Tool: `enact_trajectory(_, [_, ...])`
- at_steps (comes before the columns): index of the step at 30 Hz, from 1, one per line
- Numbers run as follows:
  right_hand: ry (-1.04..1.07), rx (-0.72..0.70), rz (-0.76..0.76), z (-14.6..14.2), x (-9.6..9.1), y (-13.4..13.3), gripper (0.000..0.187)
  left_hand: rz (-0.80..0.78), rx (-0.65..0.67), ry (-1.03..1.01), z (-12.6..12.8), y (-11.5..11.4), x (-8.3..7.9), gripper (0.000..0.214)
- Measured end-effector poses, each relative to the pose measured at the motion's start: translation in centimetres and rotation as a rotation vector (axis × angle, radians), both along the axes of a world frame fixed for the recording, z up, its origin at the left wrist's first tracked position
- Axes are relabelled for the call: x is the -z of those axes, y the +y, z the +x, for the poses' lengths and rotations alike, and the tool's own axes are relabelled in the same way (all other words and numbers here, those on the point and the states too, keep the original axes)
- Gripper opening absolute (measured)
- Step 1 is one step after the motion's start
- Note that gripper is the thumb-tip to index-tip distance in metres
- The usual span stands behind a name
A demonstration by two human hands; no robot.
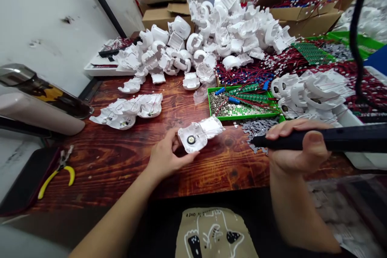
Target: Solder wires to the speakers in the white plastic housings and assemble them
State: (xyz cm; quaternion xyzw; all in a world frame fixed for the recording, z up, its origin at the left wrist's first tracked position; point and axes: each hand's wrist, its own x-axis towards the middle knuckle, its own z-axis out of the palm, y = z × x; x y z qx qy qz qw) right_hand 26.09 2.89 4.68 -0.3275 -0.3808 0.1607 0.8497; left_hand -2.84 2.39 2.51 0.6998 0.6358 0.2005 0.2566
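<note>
My left hand [165,157] pinches a white plastic housing [199,132] with a round metal disc in it, holding it just above the wooden table [127,157]. My right hand [298,145] is closed around a black pen-shaped power tool [326,139] whose tip points left toward the housing, a short gap away. Small grey metal pieces [256,128] lie under the tool tip.
A green tray [243,105] of small parts and circuit strips sits behind the housing. A big heap of white housings [217,36] fills the back, finished ones [130,111] lie at left. Red wires [302,62], cardboard boxes [299,4], yellow-handled pliers [57,171].
</note>
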Motion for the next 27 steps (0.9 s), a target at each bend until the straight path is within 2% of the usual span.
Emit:
enact_trajectory(2, [-0.006,0.044,0.009,0.0,-0.3,0.1,0.018,-0.032,0.08,0.068,0.7,-1.7,0.6,0.069])
enact_trajectory(4, [-0.018,0.087,0.015,-0.2,-0.6,0.1,0.018,-0.062,0.145,0.127,1.3,-2.5,1.1,0.07])
enact_trajectory(10, [-0.057,0.117,0.074,-1.3,-0.9,-0.1,0.021,-0.14,0.237,0.209,2.0,-2.1,0.7,0.086])
enact_trajectory(12, [-0.083,0.093,0.084,-1.9,-0.9,-0.2,0.022,-0.139,0.226,0.17,1.7,-1.9,0.5,0.099])
enact_trajectory(14, [-0.099,0.059,0.071,-2.6,-1.0,-0.3,0.024,-0.134,0.171,0.019,1.2,-1.7,0.5,0.111])
enact_trajectory(15, [-0.097,0.044,0.059,-3.1,-1.2,-0.3,0.024,-0.142,0.122,-0.117,1.0,-1.6,0.5,0.111])
enact_trajectory(17, [-0.087,0.031,0.05,-4.3,-1.6,-0.2,0.025,-0.212,-0.01,-0.485,0.5,-1.6,0.4,0.094])
enact_trajectory(19, [-0.093,0.009,0.053,-5.6,-2.2,-0.3,0.026,-0.362,-0.143,-0.87,0.2,-1.7,0.2,0.069])
enact_trajectory(21, [-0.114,-0.05,0.067,-7.0,-2.8,-0.4,0.028,-0.531,-0.235,-1.146,0.2,-2.0,-0.1,0.057])
enact_trajectory(23, [-0.122,-0.148,0.066,-8.4,-3.3,-0.6,0.03,-0.633,-0.277,-1.308,0.3,-2.3,-0.2,0.056])
enact_trajectory(27, [-0.03,-0.333,0.075,-10.3,-3.8,-0.7,0.031,-0.648,-0.247,-1.456,0.8,-3.3,-0.2,0.059])
